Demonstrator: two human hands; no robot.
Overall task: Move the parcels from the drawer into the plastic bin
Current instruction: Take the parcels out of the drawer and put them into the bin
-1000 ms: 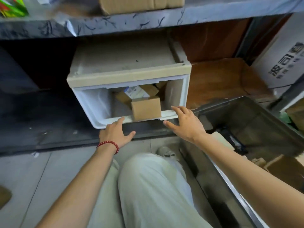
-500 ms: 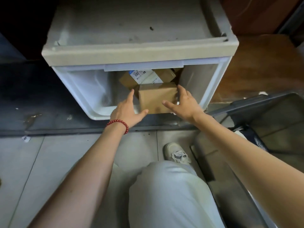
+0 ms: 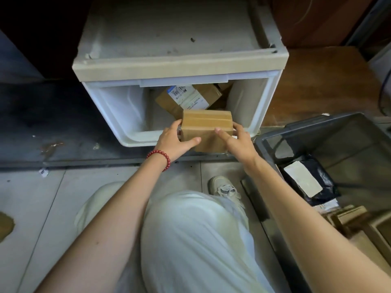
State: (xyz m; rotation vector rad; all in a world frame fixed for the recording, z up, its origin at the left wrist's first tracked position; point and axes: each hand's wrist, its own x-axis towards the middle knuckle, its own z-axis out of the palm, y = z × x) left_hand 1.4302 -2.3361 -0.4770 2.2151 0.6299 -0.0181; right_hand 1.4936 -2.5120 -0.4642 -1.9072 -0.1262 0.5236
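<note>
A small brown cardboard parcel (image 3: 206, 127) sits over the front lip of the white open drawer (image 3: 118, 115). My left hand (image 3: 174, 141) grips its left side, thumb across the front. My right hand (image 3: 238, 140) grips its right side, thumb on the front face. Deeper in the drawer lies a brown parcel with a white barcode label (image 3: 188, 97), with more cardboard behind it. The dark see-through plastic bin (image 3: 296, 127) stands on the floor to the right and holds a black mailer bag with a pale label (image 3: 306, 182) and some cardboard boxes (image 3: 359, 220).
The drawer unit's dusty beige top (image 3: 173, 39) juts out above the opening. My knee in pale trousers (image 3: 190, 240) and a white shoe (image 3: 224, 187) lie below the hands. Grey floor tiles spread to the left; a brown wooden board (image 3: 321, 85) lies right of the drawer.
Both hands went from the drawer's front edge onto the front parcel and closed on its sides. The parcel has come forward over the lip. The camera has moved closer and tilted down.
</note>
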